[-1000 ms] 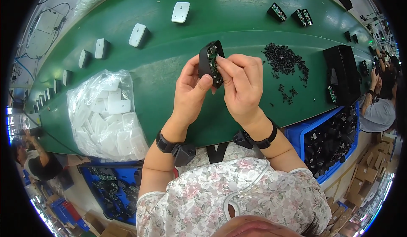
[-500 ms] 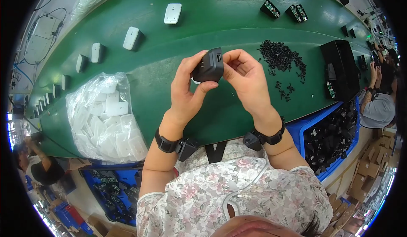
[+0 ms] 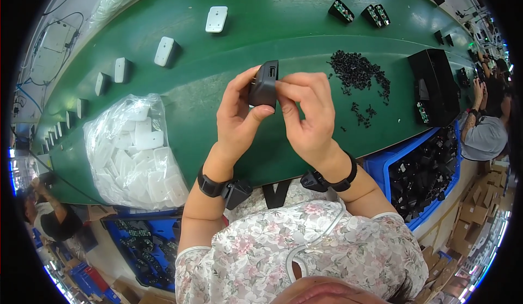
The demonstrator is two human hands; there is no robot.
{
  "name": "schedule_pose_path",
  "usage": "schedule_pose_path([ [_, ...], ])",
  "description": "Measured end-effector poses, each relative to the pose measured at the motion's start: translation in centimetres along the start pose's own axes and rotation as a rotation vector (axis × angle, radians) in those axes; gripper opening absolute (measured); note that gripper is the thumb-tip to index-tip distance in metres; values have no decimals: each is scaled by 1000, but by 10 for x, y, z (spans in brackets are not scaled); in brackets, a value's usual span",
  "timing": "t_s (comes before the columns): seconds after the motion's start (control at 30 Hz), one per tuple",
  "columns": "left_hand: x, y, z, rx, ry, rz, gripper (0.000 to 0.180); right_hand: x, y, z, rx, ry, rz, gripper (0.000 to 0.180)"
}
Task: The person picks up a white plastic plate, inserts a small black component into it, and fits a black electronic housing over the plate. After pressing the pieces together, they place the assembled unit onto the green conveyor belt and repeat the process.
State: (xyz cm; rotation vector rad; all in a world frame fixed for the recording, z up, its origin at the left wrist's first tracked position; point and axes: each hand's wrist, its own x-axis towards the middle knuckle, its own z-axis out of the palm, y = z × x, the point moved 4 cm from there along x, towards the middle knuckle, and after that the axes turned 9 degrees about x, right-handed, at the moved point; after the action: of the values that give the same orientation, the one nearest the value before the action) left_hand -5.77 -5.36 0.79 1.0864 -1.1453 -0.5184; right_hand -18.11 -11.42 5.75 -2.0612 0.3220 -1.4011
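At the far left of the frame another person [image 3: 46,217] in a grey top leans at the belt's end, and a row of small white housings [image 3: 121,69] runs along the green conveyor belt [image 3: 283,26] toward the upper middle. Just right of them, at centre left, a clear plastic bag of white plastic covers [image 3: 136,151] lies on the belt, with a blue bin [image 3: 141,244] of dark parts below it at the lower left. In the middle of the frame the left hand [image 3: 237,121] holds a black charger housing [image 3: 265,84] up above the belt, thumb pressed on its lower front face and the other fingers curled round its left side. The right hand [image 3: 308,116] meets it from the right, thumb and forefinger pinching the housing's right edge while the remaining fingers fold together behind. Both wrists carry black bands. Right of the hands a loose heap of small black parts [image 3: 357,72] is scattered on the belt, then a black box [image 3: 436,89] stands at the right edge, and a blue crate [image 3: 422,176] full of black housings sits below it. Two more black units [image 3: 359,13] rest at the upper right.
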Motion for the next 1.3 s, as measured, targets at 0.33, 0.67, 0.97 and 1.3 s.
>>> schedule_pose_path([
  [0.33,-7,-7,1,-379,-341,-379,59,24,57,-3,1137,-582,752,58],
  [0.67,6,-26,-37,447,-60,-551,50,4,73,-15,806,-267,767,75],
  [0.97,-3,-39,-16,1458,2,-160,68,-6,80,-19,-706,-608,149,33],
  [1.3,12,-47,-20,1368,134,36,70,22,73,-15,-313,-415,59,31],
])
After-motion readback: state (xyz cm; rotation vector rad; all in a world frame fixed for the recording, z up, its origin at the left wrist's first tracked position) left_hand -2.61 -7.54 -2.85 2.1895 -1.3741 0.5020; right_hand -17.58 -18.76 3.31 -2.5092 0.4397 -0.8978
